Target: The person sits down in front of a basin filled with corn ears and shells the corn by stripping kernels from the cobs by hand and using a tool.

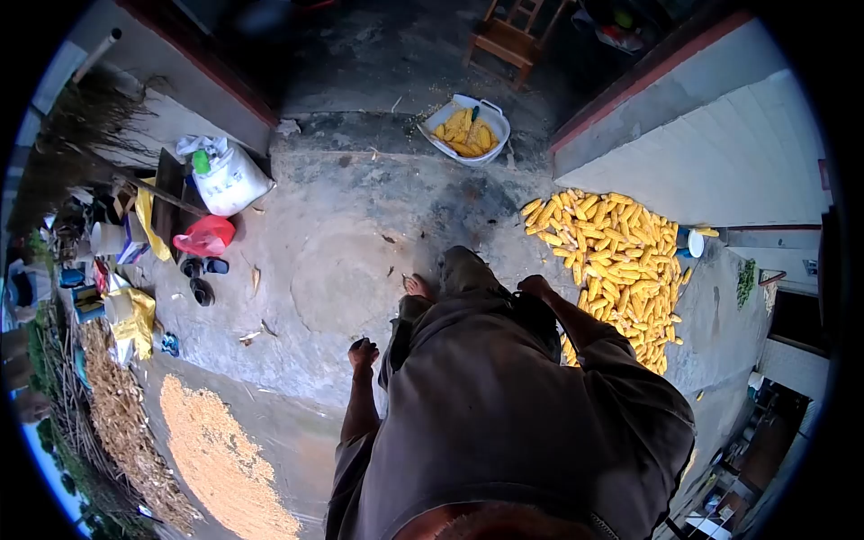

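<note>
My left hand (364,352) hangs beside my body at the left, its fingers curled around a small dark thing that I cannot make out. On the other side, my right hand (535,286) is near my leg and close to a pile of yellow corn cobs (621,265); its fingers are too hidden to read. A bare foot (417,286) shows on the concrete floor (351,270). Ahead, a white basin (500,126) holds corn cobs and loose kernels.
A white sack (229,183), a red plastic bag (205,237) and dark shoes (202,290) are at the left. Kernels (220,459) lie spread at the lower left. A wooden chair (506,40) stands beyond the doorway. A small bucket (695,243) is beside the cobs.
</note>
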The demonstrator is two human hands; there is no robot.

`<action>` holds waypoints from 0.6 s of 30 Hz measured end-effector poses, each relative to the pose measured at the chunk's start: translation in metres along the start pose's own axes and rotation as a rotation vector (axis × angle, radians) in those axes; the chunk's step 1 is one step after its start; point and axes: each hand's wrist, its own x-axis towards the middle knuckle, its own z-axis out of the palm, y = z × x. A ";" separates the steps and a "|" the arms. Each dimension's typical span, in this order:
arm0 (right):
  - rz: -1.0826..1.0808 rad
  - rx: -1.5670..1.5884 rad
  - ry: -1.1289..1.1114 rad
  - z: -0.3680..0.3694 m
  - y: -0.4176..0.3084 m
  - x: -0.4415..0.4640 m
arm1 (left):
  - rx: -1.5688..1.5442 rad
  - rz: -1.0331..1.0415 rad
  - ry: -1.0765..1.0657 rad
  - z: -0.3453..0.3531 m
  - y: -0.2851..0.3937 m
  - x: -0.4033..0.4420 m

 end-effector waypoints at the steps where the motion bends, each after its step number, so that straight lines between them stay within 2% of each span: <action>1: 0.029 0.046 -0.017 -0.002 -0.003 -0.010 | -0.040 -0.023 -0.029 -0.001 0.005 0.003; 2: 0.061 0.092 -0.032 -0.004 -0.006 -0.021 | -0.028 -0.022 -0.084 -0.003 0.011 0.006; 3: 0.044 0.145 -0.016 -0.015 -0.030 0.033 | 0.015 -0.003 -0.051 -0.022 0.073 0.029; 4: 0.101 0.224 -0.024 -0.013 -0.034 0.016 | 0.044 -0.031 0.014 -0.020 0.077 0.020; 5: 0.156 0.284 0.009 -0.025 -0.023 0.027 | 0.055 -0.020 0.064 0.001 0.100 0.033; 6: 0.176 0.279 0.020 -0.032 -0.010 0.034 | 0.030 -0.027 0.014 0.017 0.114 0.045; 8: 0.496 0.654 0.040 -0.027 0.004 0.041 | 0.060 -0.034 -0.015 0.034 0.125 0.058; 10: 0.529 0.700 0.051 -0.020 0.011 0.069 | 0.020 0.009 -0.024 0.051 0.150 0.065; 11: 0.559 0.716 0.076 -0.030 0.030 0.090 | 0.025 -0.023 -0.048 0.067 0.168 0.069; 13: 0.633 0.727 0.037 -0.065 0.022 0.123 | 0.076 0.001 -0.041 0.081 0.189 0.065; 15: 0.704 0.711 -0.001 -0.105 0.032 0.148 | 0.280 0.150 -0.228 0.087 0.210 0.062; 16: 0.581 0.686 0.064 -0.120 0.034 0.164 | 0.456 0.269 -0.092 0.093 0.206 0.077; 17: 0.462 0.651 0.138 -0.141 0.043 0.181 | 0.834 0.428 -0.155 0.095 0.212 0.096; 18: 0.702 1.292 0.059 -0.176 0.042 0.189 | 0.758 0.508 -0.177 0.105 0.225 0.099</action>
